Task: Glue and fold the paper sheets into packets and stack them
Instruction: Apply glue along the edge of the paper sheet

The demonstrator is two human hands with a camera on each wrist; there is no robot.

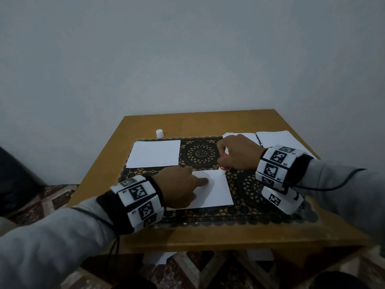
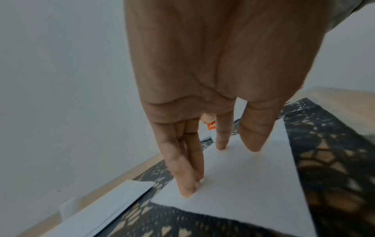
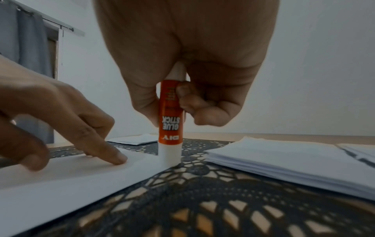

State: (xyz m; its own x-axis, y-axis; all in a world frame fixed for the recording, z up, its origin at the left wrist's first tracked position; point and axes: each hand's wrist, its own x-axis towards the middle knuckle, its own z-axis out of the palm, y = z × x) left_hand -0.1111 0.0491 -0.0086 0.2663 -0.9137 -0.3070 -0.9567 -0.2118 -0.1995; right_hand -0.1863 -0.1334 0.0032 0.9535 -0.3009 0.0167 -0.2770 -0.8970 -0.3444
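The right hand (image 3: 182,56) is curled round an orange and white glue stick (image 3: 170,118), thumb on one side and fingers on the other, holding it upright and upside down. The stick's white tip touches the far right corner of a white paper sheet (image 1: 212,190) that lies on a black lace mat (image 1: 201,153). The label, read inverted, says "GLUE STICK" and "DIY"; the smaller print above it is too blurred to read.

Just left of that grip, the left hand (image 1: 179,186) lies palm down on the same sheet, its straight fingers (image 2: 190,179) spread and pressing the paper flat by their tips, holding nothing.

To the right of the grip, close by, sits a stack of white sheets (image 3: 284,162). Beyond the left hand lies a folded white packet (image 1: 154,153), and further off a small white cap (image 1: 159,133) stands on the wooden table (image 1: 187,124).
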